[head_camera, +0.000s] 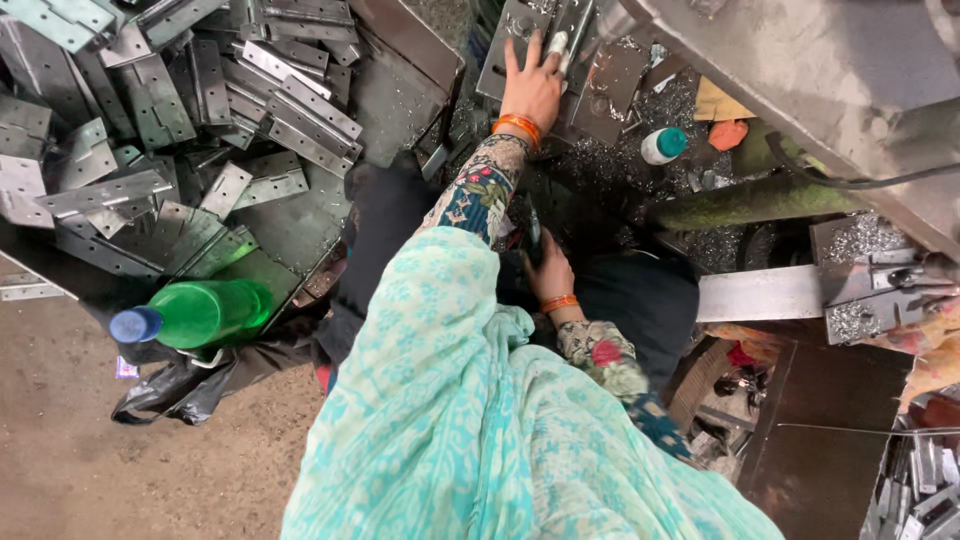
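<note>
My left hand (531, 88) reaches forward and lies flat, fingers apart, on a grey metal hinge plate (505, 40) among other plates on a bed of metal shavings. One of its fingers is wrapped in white tape. An orange bangle sits on the wrist. My right hand (551, 276) stays low over my dark lap, curled around a small dark upright handle (533, 236); what the handle belongs to is hidden. A pale green patterned scarf (450, 400) covers my front.
A big heap of grey metal hinge plates (200, 110) fills the upper left. A green bottle with a blue cap (205, 313) lies at its edge. A white and teal bottle (662, 146) lies on the shavings. A grey machine body (820, 80) and its bracket (870, 300) stand at the right.
</note>
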